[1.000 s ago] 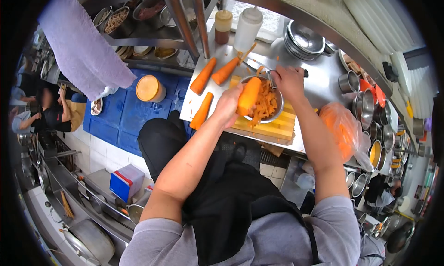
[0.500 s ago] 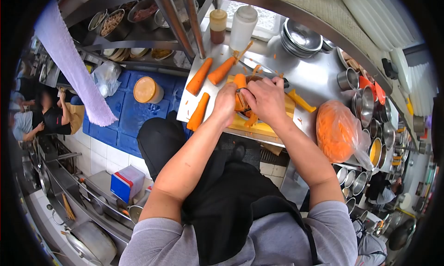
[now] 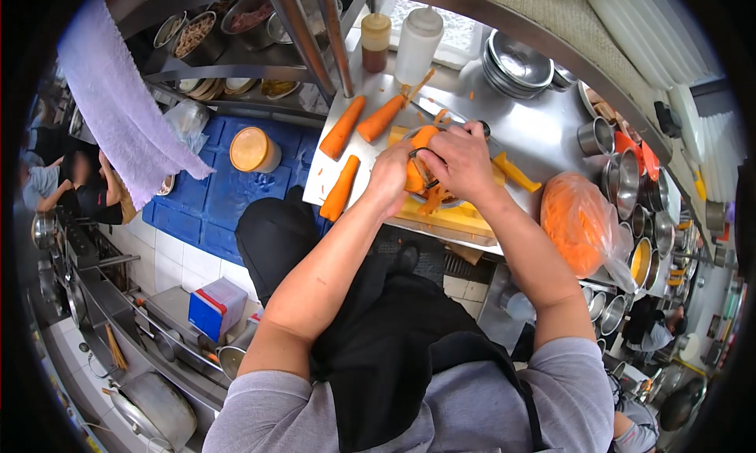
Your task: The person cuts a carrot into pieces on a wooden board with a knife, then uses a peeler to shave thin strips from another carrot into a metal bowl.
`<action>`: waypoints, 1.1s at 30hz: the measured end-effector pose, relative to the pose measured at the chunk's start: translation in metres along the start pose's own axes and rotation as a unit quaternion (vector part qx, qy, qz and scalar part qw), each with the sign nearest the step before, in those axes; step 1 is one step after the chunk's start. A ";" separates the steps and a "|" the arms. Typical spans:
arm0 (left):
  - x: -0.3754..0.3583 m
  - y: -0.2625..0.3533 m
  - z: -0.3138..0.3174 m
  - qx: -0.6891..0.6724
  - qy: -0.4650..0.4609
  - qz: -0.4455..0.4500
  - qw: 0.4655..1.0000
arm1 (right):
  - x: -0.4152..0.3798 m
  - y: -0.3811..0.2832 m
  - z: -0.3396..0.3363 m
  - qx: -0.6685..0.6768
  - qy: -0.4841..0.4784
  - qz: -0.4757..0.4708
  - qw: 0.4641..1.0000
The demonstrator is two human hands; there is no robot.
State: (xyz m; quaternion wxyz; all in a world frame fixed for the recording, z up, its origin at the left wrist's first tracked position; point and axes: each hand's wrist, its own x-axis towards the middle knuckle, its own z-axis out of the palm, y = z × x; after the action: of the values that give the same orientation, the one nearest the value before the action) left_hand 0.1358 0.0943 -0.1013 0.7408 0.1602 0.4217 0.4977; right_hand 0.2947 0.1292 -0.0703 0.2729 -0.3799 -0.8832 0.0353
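Note:
My left hand point(image 3: 391, 176) is closed around a carrot point(image 3: 416, 177), held tilted over the yellow cutting board point(image 3: 449, 220). In my right hand point(image 3: 465, 163) is a dark-framed peeler point(image 3: 431, 184), its head against the carrot's side. Orange peelings point(image 3: 431, 204) lie under my hands, where a bowl is mostly hidden. To the left rest three more carrots: one at the upper left point(image 3: 342, 128), one with a stringy tip point(image 3: 381, 120), and one near the counter edge point(image 3: 340, 188). A yellow, handle-like piece point(image 3: 516, 173) lies right of the board.
A clear bag of shredded carrot point(image 3: 568, 224) sits at the right. Squeeze bottles point(image 3: 419, 43) and stacked metal bowls point(image 3: 520, 63) stand behind. A knife lies beyond my hands, partly hidden. Left, a lidded orange tub point(image 3: 253, 150) stands on a blue surface point(image 3: 206, 220); a cloth point(image 3: 118, 98) hangs nearby.
The held carrot has tipped and shows more of its side. My right hand and the peeler have shifted slightly, and the view has moved a little. The hanging cloth appears wider.

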 end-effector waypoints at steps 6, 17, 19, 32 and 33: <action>-0.006 0.007 -0.010 0.017 -0.092 -0.049 0.994 | 0.005 0.050 -0.002 -0.033 -0.005 0.008 0.999; -0.003 0.005 -0.007 0.038 -0.011 -0.021 0.999 | -0.025 0.035 0.020 -0.080 0.035 0.158 0.984; -0.001 0.001 -0.006 0.018 0.006 0.000 1.000 | -0.020 0.010 0.014 -0.068 0.068 0.128 0.987; -0.006 0.004 -0.006 0.016 0.001 -0.008 1.000 | -0.011 -0.022 0.002 -0.016 0.040 0.037 0.998; -0.007 0.004 -0.006 0.016 0.001 -0.008 1.000 | -0.009 -0.019 0.002 -0.021 0.018 0.011 1.000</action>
State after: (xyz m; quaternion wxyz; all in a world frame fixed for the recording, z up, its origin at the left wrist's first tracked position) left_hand 0.1270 0.0886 -0.0988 0.7415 0.1679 0.4318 0.4854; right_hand 0.2866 0.1101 -0.0708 0.2804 -0.3959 -0.8743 0.0134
